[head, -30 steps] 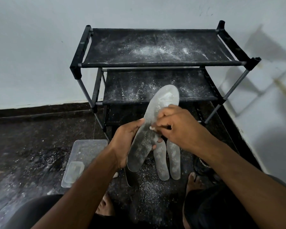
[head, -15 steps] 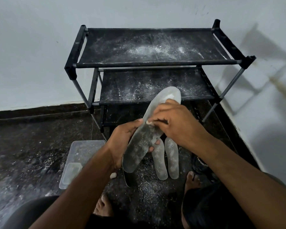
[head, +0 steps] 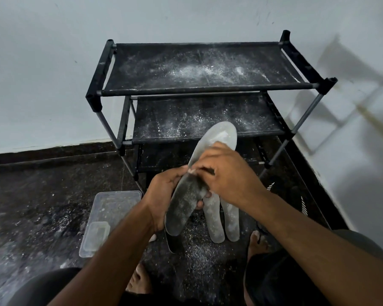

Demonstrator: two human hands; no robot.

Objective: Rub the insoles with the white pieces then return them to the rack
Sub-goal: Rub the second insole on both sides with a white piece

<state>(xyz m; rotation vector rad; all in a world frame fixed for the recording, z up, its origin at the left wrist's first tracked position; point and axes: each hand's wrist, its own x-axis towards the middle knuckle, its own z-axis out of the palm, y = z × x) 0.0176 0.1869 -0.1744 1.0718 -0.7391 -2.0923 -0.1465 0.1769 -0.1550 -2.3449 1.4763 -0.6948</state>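
Insole (head: 187,196) is getting held up tilted in front of the rack (head: 205,89), toe end pointing up toward the middle shelf. Left hand (head: 164,195) is gripping it around the middle from underneath, fingers curling round the far edge. Right hand (head: 226,177) is pinching a small white piece (head: 191,171) against the top face, about halfway along. Two more insoles (head: 222,217) are lying side by side on the floor (head: 42,195) below, dusted white. Clear tub (head: 107,215) is sitting on the floor just left of the hands.
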